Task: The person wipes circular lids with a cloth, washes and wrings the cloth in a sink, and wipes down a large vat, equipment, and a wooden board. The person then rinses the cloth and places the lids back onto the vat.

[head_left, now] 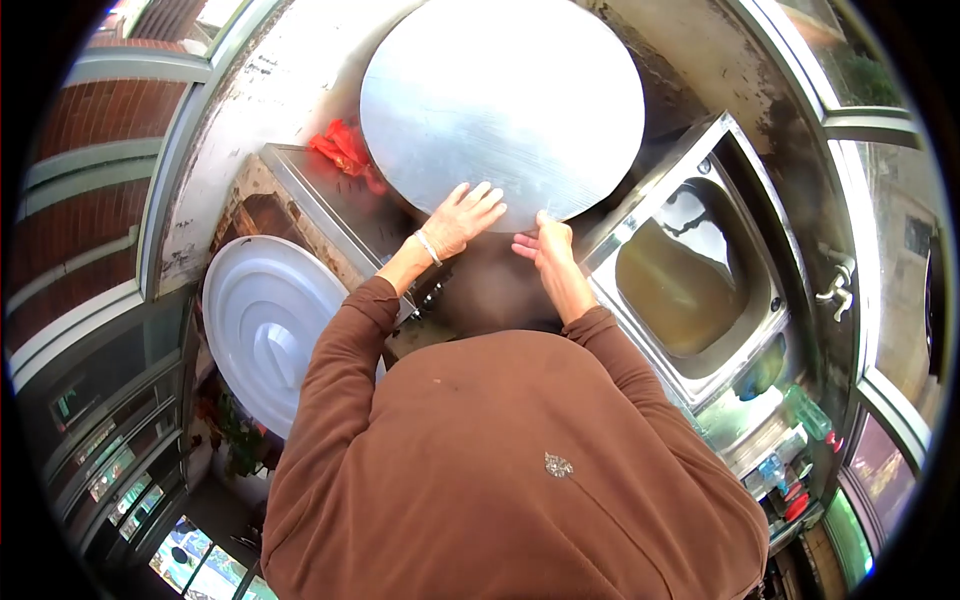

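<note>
A large round silver metal lid [505,110] fills the top middle of the head view, its brushed face turned up toward me. My left hand [460,218], with a pale bracelet at the wrist, lies flat on its near left rim, fingers stretched out. At the near edge, slightly right of centre, my right hand [548,245] grips the rim, thumb on the upper face and the other fingers just below the edge. Whatever lies under the lid is mostly hidden; a dark hazy area shows between my forearms.
A steel sink [690,270] holding murky water stands on the right, near a wall tap [838,285]. On the left, a white plastic lid [275,335] leans by a counter with a red plastic bag [345,150]. Bottles [810,415] and small items line the lower right.
</note>
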